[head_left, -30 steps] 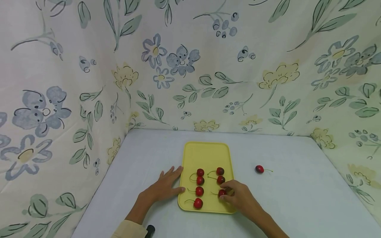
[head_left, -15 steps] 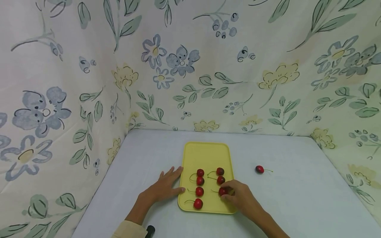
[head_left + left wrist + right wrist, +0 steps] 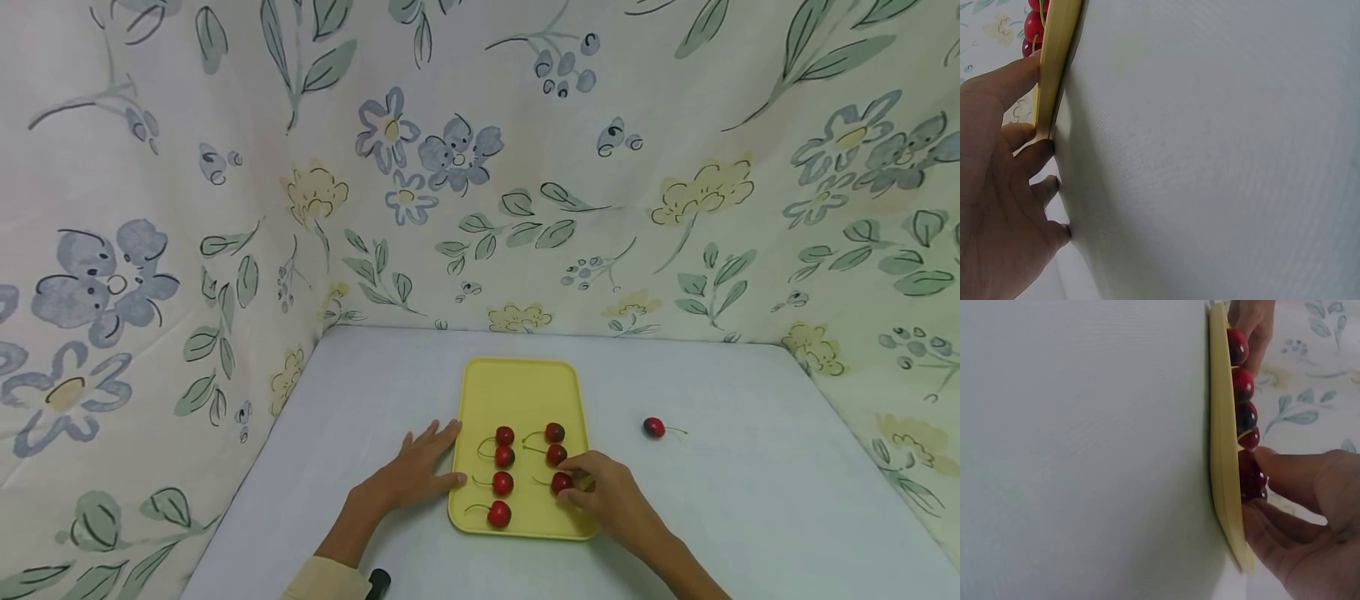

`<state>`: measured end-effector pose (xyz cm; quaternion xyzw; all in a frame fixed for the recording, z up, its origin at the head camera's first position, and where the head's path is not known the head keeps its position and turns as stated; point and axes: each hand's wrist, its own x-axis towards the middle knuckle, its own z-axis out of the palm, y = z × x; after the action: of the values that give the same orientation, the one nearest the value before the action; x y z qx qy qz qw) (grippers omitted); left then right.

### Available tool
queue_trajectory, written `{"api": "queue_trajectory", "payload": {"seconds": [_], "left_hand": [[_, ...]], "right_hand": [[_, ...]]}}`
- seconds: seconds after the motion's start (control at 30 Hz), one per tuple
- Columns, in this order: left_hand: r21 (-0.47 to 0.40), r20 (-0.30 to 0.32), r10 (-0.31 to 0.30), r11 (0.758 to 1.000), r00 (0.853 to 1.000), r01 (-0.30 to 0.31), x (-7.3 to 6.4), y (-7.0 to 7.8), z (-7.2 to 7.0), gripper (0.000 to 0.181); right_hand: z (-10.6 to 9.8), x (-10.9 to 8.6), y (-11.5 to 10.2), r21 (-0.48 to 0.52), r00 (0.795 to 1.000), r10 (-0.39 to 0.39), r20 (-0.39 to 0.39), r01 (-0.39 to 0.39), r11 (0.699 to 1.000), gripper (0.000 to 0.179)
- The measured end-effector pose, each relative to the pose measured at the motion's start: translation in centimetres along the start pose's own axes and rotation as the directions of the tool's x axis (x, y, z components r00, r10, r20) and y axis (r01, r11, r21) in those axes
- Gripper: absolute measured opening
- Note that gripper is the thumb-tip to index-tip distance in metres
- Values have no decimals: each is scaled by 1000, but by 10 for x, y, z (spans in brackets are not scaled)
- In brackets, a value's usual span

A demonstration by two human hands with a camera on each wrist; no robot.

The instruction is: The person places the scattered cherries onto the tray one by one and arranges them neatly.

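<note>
On the white table lies a yellow tray (image 3: 517,392) bearing cherries with stems in two columns, several on the left and three on the right. My right hand (image 3: 611,492) pinches the nearest cherry (image 3: 561,483) of the right column between thumb and fingers, its stem pointing left. The right wrist view shows that cherry (image 3: 1249,472) low against the tray, between thumb and fingertips. My left hand (image 3: 408,475) lies with spread fingers at the tray's left edge. In the left wrist view, the thumb and fingertips of the left hand (image 3: 1007,181) touch the tray's side wall (image 3: 1054,69).
One loose cherry (image 3: 654,427) lies on the table right of the tray, stem to the right. A black object (image 3: 379,581) shows by the left sleeve (image 3: 326,579). Floral cloth (image 3: 525,250) stands behind the table and along both sides.
My right hand has shifted the pinched cherry very slightly away from me and to the right on the tray. The left hand and the other cherries have stayed in place.
</note>
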<state>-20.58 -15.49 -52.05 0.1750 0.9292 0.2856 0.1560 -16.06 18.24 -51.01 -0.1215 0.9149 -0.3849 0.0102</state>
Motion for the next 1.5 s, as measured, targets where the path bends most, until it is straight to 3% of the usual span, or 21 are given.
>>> {"api": "queue_trajectory", "payload": {"seconds": [0.3,0.53,0.8,1.2,1.5], "left_hand": [[-3,-3,6,1000,1000,-6,0,0,0,89],[2,2,4,1000,1000,-4,0,-1,0,89],[-2,8,2,1000,1000,-2,-1,-1,0,89],[3,4,-3,1000,1000,3,-2,-1,0,89],[4,10,-17,1000,1000,17,-3,1,0,90]], "right_hand": [[-12,0,9,67,996,28,-86,-23,998,33],[-23,1,16,22,985,42,-167,-39,999,39],[-42,2,22,-9,975,99,-201,-103,995,41],[-59,2,41,-38,946,13,-324,-27,999,38],[-68,2,54,-65,927,22,-376,-50,997,40]]}}
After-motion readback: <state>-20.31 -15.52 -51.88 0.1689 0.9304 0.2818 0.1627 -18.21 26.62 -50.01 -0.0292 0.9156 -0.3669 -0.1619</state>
